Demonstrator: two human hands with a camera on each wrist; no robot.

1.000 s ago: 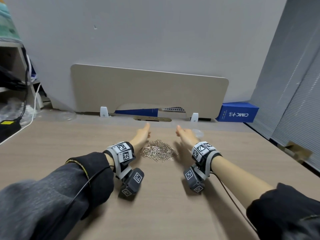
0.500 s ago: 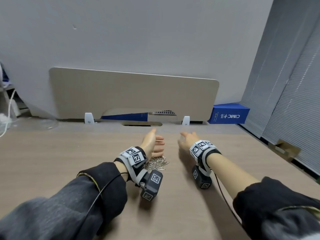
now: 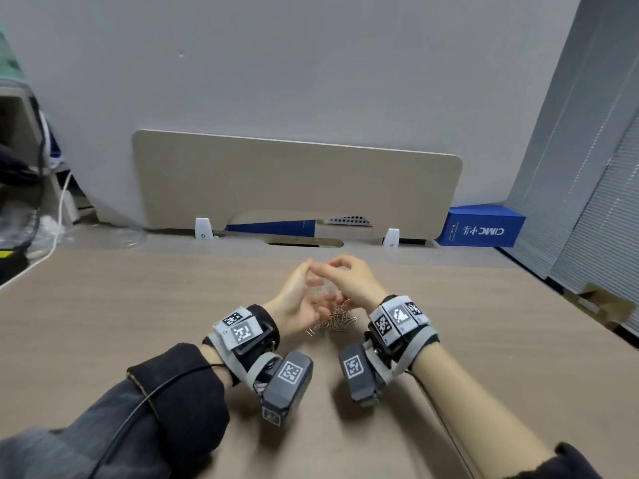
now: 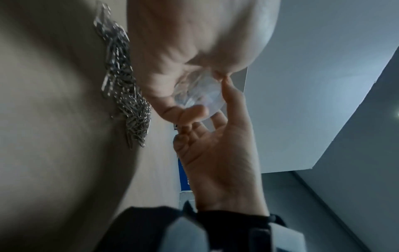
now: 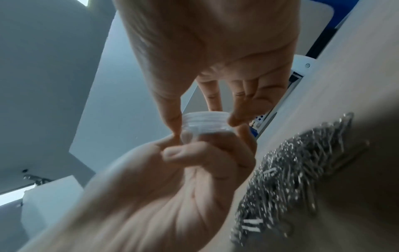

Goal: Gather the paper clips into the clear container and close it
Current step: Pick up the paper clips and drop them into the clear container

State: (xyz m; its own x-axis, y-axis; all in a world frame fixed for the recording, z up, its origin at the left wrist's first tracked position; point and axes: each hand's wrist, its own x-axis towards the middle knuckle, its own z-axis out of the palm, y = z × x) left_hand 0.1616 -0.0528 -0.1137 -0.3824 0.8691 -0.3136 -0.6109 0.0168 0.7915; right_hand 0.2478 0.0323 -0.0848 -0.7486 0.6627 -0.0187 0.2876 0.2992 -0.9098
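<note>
Grey wall and a beige divider panel (image 3: 297,188) stand behind the wood-grain counter (image 3: 138,305), with a blue box (image 3: 480,230) at the far right edge. Both hands are raised together above the counter around a small clear container (image 5: 205,126) with a threaded rim. The left hand (image 3: 297,302) curls its fingers round the lower body of the container, palm turned inward. The right hand (image 3: 349,281) pinches the container's rim from above with thumb and fingertips (image 5: 172,119). Just below the hands, a heap of silver paper clips (image 3: 337,321) lies loose on the counter, outside the container. Whether any clips are inside cannot be told. Tagged wrist bands and cameras sit on both forearms.
</note>
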